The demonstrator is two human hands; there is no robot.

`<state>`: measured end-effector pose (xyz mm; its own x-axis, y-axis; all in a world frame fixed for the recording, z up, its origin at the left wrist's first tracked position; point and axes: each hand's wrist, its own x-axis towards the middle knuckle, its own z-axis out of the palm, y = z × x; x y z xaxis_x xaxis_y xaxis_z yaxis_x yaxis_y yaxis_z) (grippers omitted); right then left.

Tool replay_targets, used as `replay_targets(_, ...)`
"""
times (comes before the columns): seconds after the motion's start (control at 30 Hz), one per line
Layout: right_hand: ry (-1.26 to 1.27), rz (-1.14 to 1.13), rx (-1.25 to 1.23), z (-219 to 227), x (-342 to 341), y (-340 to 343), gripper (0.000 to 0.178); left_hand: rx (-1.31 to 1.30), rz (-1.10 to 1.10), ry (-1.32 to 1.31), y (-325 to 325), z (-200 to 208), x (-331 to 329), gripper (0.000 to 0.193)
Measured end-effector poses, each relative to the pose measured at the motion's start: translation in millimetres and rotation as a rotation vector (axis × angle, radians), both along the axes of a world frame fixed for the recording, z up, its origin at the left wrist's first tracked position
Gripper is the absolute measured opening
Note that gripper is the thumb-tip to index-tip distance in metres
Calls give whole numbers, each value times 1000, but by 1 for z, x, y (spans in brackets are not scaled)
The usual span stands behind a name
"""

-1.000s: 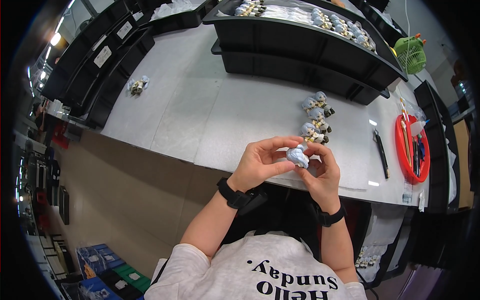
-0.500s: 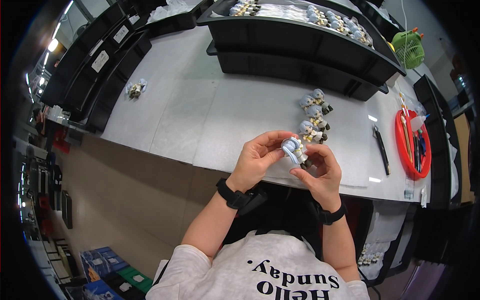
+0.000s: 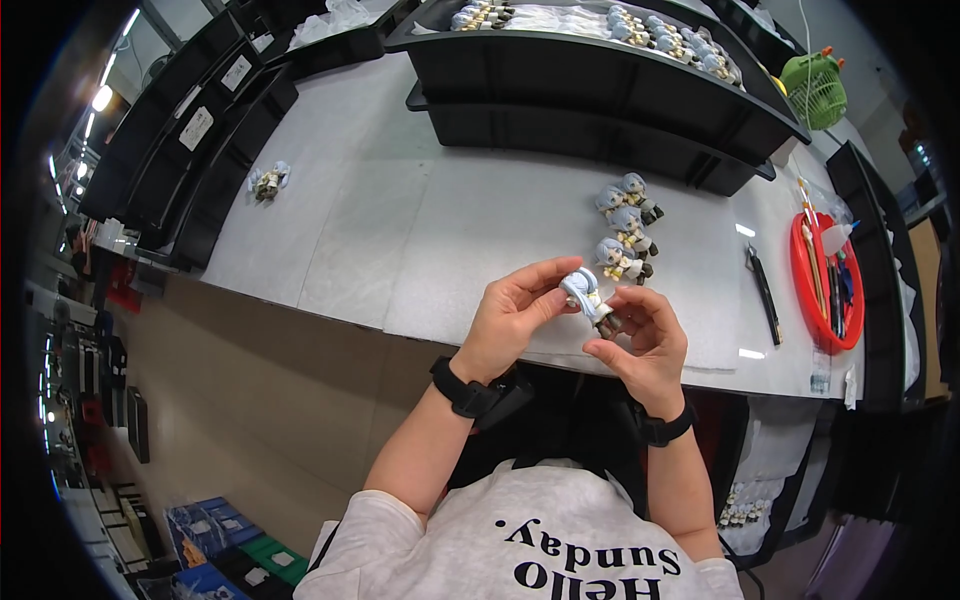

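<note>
Figurine (image 3: 590, 298) in narrow left grip (image 3: 508, 318)

A light grey worktable (image 3: 390, 220) has a pale, panelled top with small glossy reflections near its right end. Left of the worktable and below its front edge stretches a smooth brownish floor (image 3: 270, 370). Beyond the worktable's left end, a bright lamp (image 3: 102, 98) glows beside a slanting row of strip lights (image 3: 110, 68); dark, cluttered furniture (image 3: 75, 380) lines that side, its details blurred. Past the worktable's far right corner stands a grey wall (image 3: 870, 55).
</note>
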<state>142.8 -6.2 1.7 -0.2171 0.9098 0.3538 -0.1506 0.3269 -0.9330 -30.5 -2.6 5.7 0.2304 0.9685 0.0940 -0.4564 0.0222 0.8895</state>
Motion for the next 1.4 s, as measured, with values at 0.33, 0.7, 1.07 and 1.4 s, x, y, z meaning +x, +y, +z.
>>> replay_targets(0.33,6,7,-12,1,0,1,52,-49,33,-10,1,-1,2,30)
replay_targets(0.7,-18,-5,-31,2,-1,1,48,-104,59,-69,3,2,2,31)
replay_targets(1.07,-37,-7,-27,2,-1,0,42,39,40,-4,2,2,1,43)
replay_targets(1.4,-14,10,-131,3,-4,0,25,41,48,-101,0,0,0,46)
